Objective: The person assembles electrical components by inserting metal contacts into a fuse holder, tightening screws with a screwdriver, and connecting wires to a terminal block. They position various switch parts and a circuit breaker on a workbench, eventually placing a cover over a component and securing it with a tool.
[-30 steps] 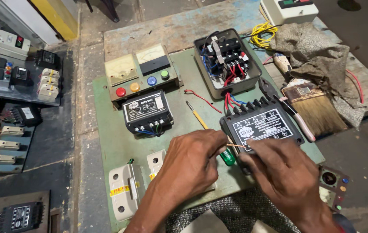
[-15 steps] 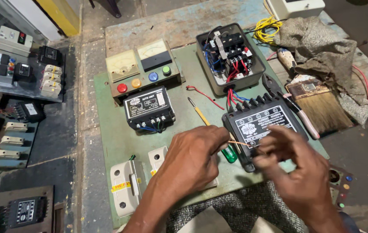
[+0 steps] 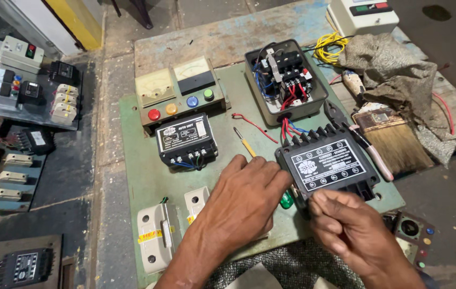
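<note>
A: What's in the grip of each hand?
B: Right hand (image 3: 353, 230) pinches the near edge of the black sensor box (image 3: 328, 167); left hand (image 3: 246, 195) lies curled on the green panel (image 3: 142, 176), touching that box.
A: Around them?
B: A green-handled screwdriver (image 3: 286, 200) between the hands, a brush (image 3: 393, 140) to the right

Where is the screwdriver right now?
In the head view, the screwdriver lies on the green panel at centre, its shaft between the small black unit and black module, its green handle mostly under the left hand.
</note>
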